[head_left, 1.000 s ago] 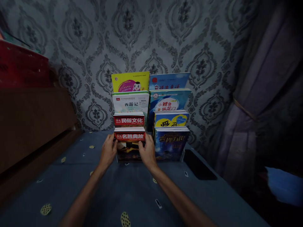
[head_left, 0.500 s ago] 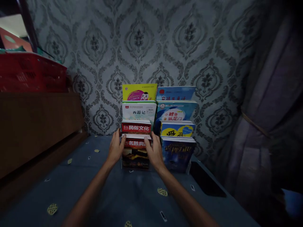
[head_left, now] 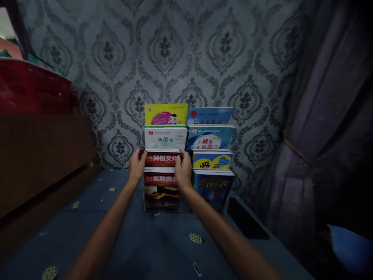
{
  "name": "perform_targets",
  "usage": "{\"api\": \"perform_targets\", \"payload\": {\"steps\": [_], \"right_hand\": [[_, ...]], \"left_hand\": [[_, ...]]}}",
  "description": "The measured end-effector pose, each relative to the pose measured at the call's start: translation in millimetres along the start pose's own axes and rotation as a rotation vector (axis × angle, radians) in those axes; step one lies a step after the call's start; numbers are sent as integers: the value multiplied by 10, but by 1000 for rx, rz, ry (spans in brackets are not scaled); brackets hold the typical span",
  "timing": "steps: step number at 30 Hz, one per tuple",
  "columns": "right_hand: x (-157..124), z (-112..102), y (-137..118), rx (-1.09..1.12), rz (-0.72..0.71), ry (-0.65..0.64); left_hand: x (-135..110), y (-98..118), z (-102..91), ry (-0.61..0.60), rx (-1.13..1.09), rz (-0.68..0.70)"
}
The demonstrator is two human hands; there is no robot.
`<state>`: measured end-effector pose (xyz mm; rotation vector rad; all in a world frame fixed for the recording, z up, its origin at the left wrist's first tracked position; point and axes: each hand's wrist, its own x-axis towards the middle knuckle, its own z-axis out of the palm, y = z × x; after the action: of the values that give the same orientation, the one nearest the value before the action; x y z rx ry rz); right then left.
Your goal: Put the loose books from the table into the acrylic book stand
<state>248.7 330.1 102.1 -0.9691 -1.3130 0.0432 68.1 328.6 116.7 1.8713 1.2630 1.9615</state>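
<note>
Two columns of upright books stand in stepped rows. My left hand (head_left: 136,166) closes on the left edge of a red book (head_left: 161,158) in the left column's second row, thumb in front and fingers behind. At the same book's right edge, my right hand (head_left: 184,170) grips likewise. Directly in front stands a book with a red top and a dark landscape cover (head_left: 161,194). Behind are a white book (head_left: 166,139) and a yellow book (head_left: 166,113). The right column shows a dark blue book (head_left: 214,188), a yellow-and-blue book (head_left: 212,160) and blue books (head_left: 214,138) behind.
A blue patterned cloth (head_left: 157,245) covers the surface. On the right lies a flat black object (head_left: 247,217), near a tied curtain (head_left: 297,155). At left, a red basket (head_left: 35,85) rests on a brown cabinet (head_left: 43,155). Patterned wallpaper (head_left: 163,46) rises behind the books.
Both my hands have moved up and back, from the front row's sides to the red book in the second row. The view has shifted slightly right.
</note>
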Motion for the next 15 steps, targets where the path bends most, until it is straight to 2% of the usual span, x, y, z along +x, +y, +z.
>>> {"api": "perform_targets", "payload": {"steps": [3,6,8,10,11,13,15], "right_hand": [[-13,-35,-38,16,19,-45],[-71,-197,-96,15,-6,-121],[-126,-416,-139,39,-49,-147],[-175,-713,-160,76,-94,-129],[-191,-878,-152,81,-107,-103],[-205,-1207,-77,44,-97,-30],[-197,-1487,92,-13,-49,59]], "left_hand": [[12,-8,-24,-25,-34,-26],[-55,61,-80,-34,-38,-59],[-183,196,-109,26,45,-28],[-385,396,-89,134,265,125],[-507,505,-47,130,321,204],[-767,700,113,-16,250,328],[-1011,819,365,-263,112,298]]}}
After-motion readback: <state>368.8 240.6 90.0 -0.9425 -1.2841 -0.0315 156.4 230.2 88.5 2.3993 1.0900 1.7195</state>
